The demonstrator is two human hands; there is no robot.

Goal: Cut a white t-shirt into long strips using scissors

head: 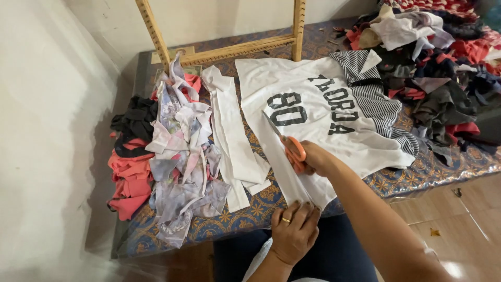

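A white T-shirt (313, 89) with dark printed lettering and striped sleeves lies flat on a patterned blue cloth-covered table (433, 167). My right hand (315, 156) grips orange-handled scissors (286, 143), whose blades point up-left into the shirt's left side. My left hand (295, 230), with a ring on one finger, presses down on the shirt's near edge at the table's front. Just left of the scissors lie long white strips of fabric (235, 141).
A heap of floral, pink and black fabric pieces (167, 151) fills the table's left side. A big pile of mixed clothes (438, 57) sits at the back right. A wooden frame (229, 49) stands at the rear. A white wall is on the left, tiled floor on the right.
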